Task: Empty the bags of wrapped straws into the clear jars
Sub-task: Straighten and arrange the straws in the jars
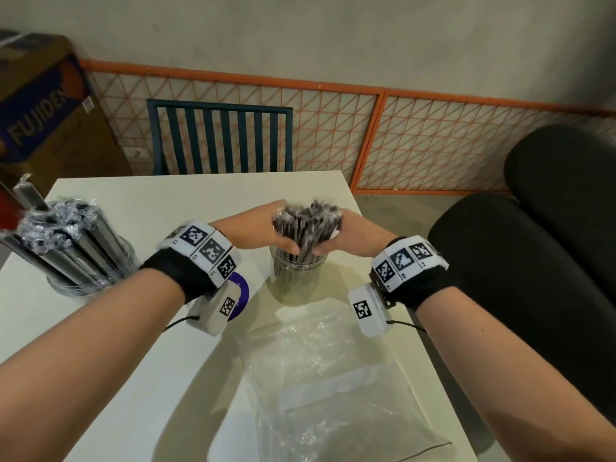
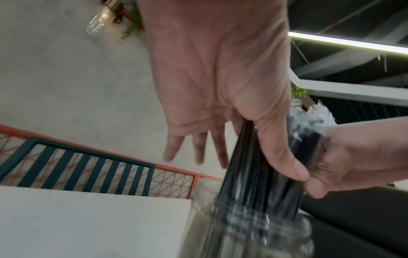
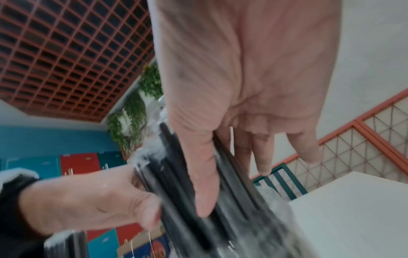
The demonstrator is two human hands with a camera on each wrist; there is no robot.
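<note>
A bundle of black wrapped straws (image 1: 305, 225) stands in a clear jar (image 1: 296, 271) at the middle of the white table (image 1: 133, 201). My left hand (image 1: 271, 228) holds the bundle from the left, and my right hand (image 1: 350, 231) holds it from the right, just above the jar's mouth. In the left wrist view my left hand (image 2: 220, 87) has its thumb across the straws (image 2: 253, 183) with the other fingers straight behind. In the right wrist view my right hand (image 3: 243, 87) holds the straws (image 3: 176, 183) the same way. An empty clear bag (image 1: 326, 378) lies in front of the jar.
A second clear jar (image 1: 76, 248) packed with wrapped straws stands at the table's left edge. A purple round object (image 1: 242, 291) lies under my left wrist. A dark green chair (image 1: 220, 138) stands behind the table, and a black chair (image 1: 520, 261) is at the right.
</note>
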